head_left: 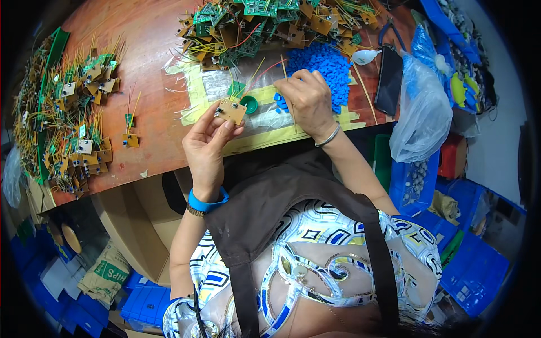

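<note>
My left hand (209, 145) pinches a small tan circuit board (230, 110) between thumb and fingers. Dark parts sit on the board, and thin yellow and red wires rise near it. A green board (236, 89) lies just beyond. My right hand (307, 101) is closed round a thin wooden stick (283, 66), which points up and down past the fingers. Between the hands, close to the tan board, is a round green cap (248, 104). Beside and behind my right hand spreads a heap of small blue plastic pieces (325, 59).
A large pile of wired circuit boards (248, 28) covers the table's far side; more boards (84, 129) lie at left. To the right are a white squeeze bottle (365, 57), a phone (389, 80), pliers (391, 32) and a clear plastic bag (421, 124). A cardboard box (132, 225) stands below the table edge.
</note>
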Motion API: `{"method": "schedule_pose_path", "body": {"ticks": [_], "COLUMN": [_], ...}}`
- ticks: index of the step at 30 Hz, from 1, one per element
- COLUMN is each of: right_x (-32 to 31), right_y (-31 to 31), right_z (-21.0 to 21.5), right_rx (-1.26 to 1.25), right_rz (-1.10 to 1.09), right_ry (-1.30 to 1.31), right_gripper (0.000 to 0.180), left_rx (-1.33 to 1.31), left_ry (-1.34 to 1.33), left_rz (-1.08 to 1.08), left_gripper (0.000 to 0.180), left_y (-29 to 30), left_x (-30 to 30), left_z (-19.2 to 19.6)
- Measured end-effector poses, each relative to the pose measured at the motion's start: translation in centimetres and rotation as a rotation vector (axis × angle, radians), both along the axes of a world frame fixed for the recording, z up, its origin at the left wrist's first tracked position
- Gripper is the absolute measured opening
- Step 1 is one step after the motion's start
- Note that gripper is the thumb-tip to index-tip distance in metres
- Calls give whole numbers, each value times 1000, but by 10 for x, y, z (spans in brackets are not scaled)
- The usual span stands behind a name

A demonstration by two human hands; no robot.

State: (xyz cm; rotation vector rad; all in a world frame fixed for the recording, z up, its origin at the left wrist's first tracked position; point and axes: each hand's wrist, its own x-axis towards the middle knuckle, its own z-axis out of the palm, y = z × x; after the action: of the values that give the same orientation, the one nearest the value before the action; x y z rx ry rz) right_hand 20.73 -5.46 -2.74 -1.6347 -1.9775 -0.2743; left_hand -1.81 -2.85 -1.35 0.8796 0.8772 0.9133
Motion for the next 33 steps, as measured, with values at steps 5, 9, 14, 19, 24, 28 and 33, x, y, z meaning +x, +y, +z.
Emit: {"method": "schedule_pose_path", "body": {"ticks": [5, 9, 14, 19, 24, 28, 33], "right_x": [3, 7, 6, 6, 4, -9, -51], "right_y": [8, 6, 7, 7, 8, -6, -11], "right_z": [4, 3, -2, -3, 1, 3, 29], "right_rx": [-10, -52, 51, 7, -38, 48, 93], "right_rz": [36, 31, -23, 60, 38, 38, 196], "right_ry": [-38, -47, 212, 158, 185, 407, 562], "right_gripper": [12, 15, 18, 20, 20, 23, 27], "left_rx": [1, 4, 7, 6, 13, 10, 45], "left_ry": [6, 13, 16, 2, 6, 27, 9], "left_rz": [0, 9, 23, 15, 5, 10, -73], "left_gripper": [45, 45, 45, 46, 45, 44, 43], "left_y": [0, 0, 1, 2, 0, 1, -4], "left_x": [0, -1, -3, -1, 0, -3, 1], "left_z": [0, 0, -4, -4, -4, -4, -2]}}
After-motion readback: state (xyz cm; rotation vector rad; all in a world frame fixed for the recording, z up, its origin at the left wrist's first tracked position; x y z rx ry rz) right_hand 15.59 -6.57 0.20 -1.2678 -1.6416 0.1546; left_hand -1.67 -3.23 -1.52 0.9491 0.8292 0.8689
